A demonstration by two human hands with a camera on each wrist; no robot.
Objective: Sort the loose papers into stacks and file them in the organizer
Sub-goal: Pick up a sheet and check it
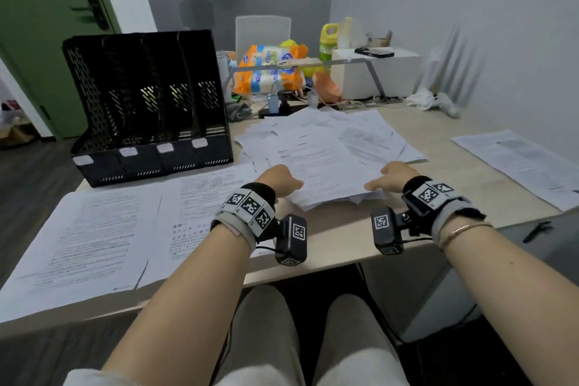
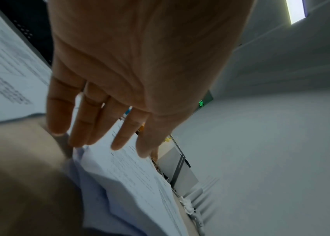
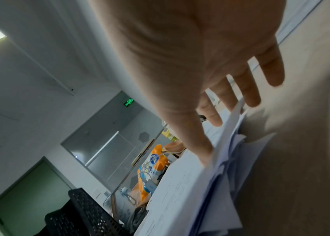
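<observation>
A messy pile of loose printed papers (image 1: 326, 150) lies in the middle of the desk. My left hand (image 1: 282, 180) is at the pile's near left edge and my right hand (image 1: 388, 178) at its near right edge. In the left wrist view the left hand (image 2: 119, 143) has straight, spread fingers (image 2: 79, 127), with the thumb over the top sheet (image 2: 131, 175). In the right wrist view the right hand (image 3: 226, 127) also has straight fingers, its thumb lies on the pile (image 3: 180, 191), and a sheet edge crosses the fingers. The black mesh organizer (image 1: 147, 103) stands at the back left, its slots looking empty.
Flat stacks of paper lie at the near left (image 1: 87, 238), left of centre (image 1: 203, 197) and far right (image 1: 520, 163). Behind the pile are an orange package (image 1: 269, 69), a green bottle (image 1: 327, 41), cables and a white box (image 1: 376, 72). The desk edge (image 1: 329, 263) is close to my wrists.
</observation>
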